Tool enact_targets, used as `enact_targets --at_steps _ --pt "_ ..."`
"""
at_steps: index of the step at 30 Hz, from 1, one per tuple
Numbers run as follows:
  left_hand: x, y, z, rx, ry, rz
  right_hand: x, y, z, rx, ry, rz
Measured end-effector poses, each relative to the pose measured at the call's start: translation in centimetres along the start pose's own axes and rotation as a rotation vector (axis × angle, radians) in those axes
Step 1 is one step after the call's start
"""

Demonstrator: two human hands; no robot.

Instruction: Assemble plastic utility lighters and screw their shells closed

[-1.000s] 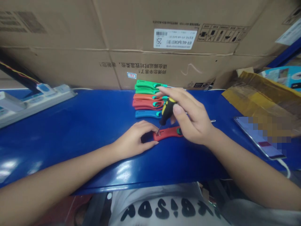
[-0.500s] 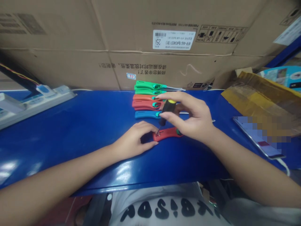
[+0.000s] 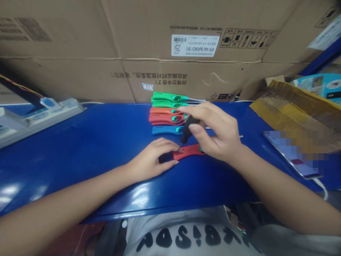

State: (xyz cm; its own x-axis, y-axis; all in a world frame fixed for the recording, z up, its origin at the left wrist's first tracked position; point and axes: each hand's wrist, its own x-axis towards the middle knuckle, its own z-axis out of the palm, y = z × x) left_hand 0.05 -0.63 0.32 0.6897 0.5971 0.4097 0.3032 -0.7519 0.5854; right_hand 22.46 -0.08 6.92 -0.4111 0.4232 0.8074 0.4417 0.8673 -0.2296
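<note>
A red long-nosed lighter (image 3: 189, 152) lies flat on the blue table (image 3: 106, 142). My left hand (image 3: 151, 158) pinches its handle end between thumb and forefinger. In my right hand (image 3: 218, 131) is a screwdriver (image 3: 187, 129) with a black handle, held at a slant. Its tip meets the lighter near the end that my left fingers hold. The lighter's far end is hidden behind my right hand. Just beyond lies a row of lighters: a blue one (image 3: 166, 130), a red one (image 3: 163, 119), an orange one (image 3: 162, 111) and green ones (image 3: 165, 97).
A large cardboard box (image 3: 87, 42) stands along the back edge. At left lies a white power strip (image 3: 45, 119). On the right are a phone (image 3: 293, 156) with a white cable and a cardboard piece with yellow tape (image 3: 287, 110).
My right fingers have shifted on the screwdriver, and its handle leans more to the right. My left hand keeps its hold on the red lighter.
</note>
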Motion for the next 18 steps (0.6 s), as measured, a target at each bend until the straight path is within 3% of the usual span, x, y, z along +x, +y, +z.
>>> enact_targets --at_steps 4,10,15,18 --pt "0.0 -0.1 0.1 -0.023 -0.016 -0.021 -0.1 0.1 0.3 0.155 -0.086 0.195" --pt "-0.1 -0.2 0.1 -0.018 -0.015 -0.009 -0.4 0.4 0.5 -0.016 0.129 -0.037" --pt "0.0 -0.1 0.0 -0.002 -0.032 -0.026 -0.1 -0.5 0.5 0.234 -0.049 0.180" --pt "0.0 0.0 0.0 0.011 -0.026 -0.015 0.0 -0.7 0.3 0.125 -0.002 0.067"
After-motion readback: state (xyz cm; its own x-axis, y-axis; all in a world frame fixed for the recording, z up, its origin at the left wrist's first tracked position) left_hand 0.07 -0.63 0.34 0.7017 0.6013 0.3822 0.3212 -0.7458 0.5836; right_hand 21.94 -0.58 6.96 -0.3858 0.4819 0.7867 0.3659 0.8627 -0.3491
